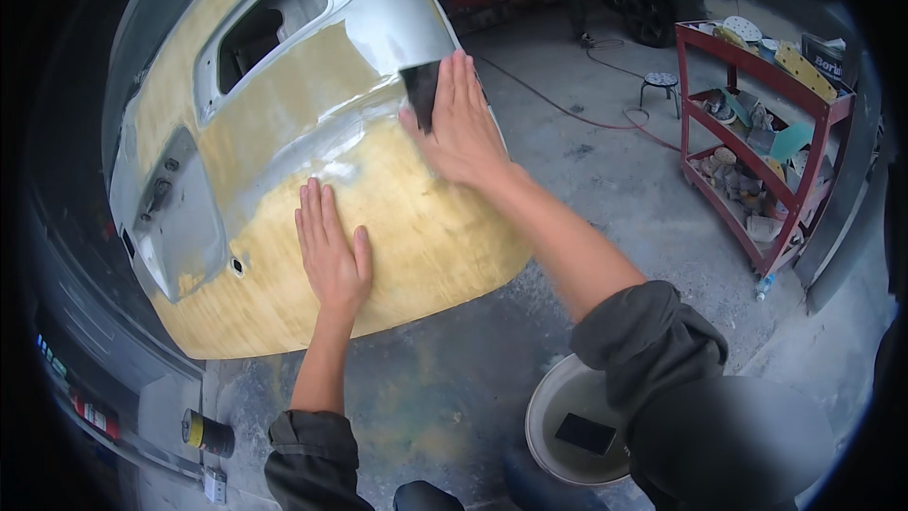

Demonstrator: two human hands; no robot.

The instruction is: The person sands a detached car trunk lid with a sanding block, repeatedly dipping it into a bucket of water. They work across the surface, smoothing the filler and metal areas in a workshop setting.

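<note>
Panel (pixel 430 246) was touched by left hand (pixel 333 251) and right hand (pixel 463 128), apart.
Left was laid flat; black sheet (pixel 419 93), pinned under right, might have been torn if snagged on the edge (pixel 451 28) beyond.

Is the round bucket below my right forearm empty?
The bucket is not empty: a dark rectangular piece shows inside its pale rim. How full it is, I cannot tell.

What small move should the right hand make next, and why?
Probably slide the black sheet a little leftward along the grey band: the right hand has it at the band's right end, near the panel's edge, while the left hand lies flat lower down, clear of that path.
</note>
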